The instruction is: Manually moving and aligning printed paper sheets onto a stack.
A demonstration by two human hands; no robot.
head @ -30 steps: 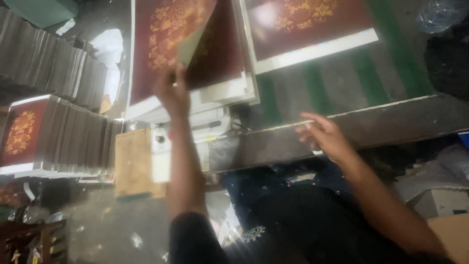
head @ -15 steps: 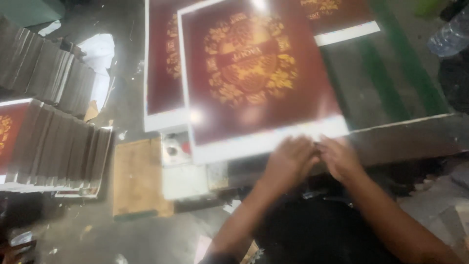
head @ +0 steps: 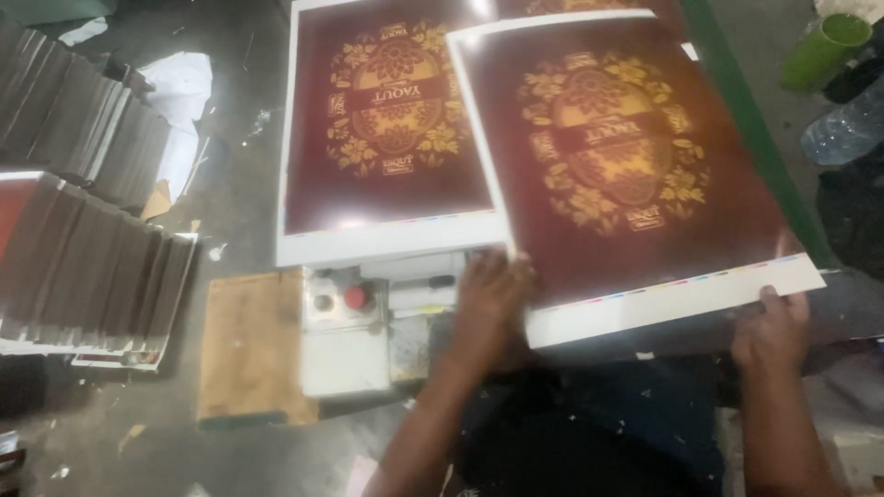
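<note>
Fingers of both the left hand [head: 488,299] and right hand [head: 772,327] clamp the maroon printed sheet's [head: 635,175] near edge.

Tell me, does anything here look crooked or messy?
Yes. The top sheet, held by the left hand and right hand, lies turned at an angle to the stack beside it. Crumpled white paper and small scraps litter the floor.

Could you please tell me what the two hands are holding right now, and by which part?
Both hold one dark red printed sheet by its white bottom margin: the left hand at the lower left corner, the right hand near the lower right corner.
</note>
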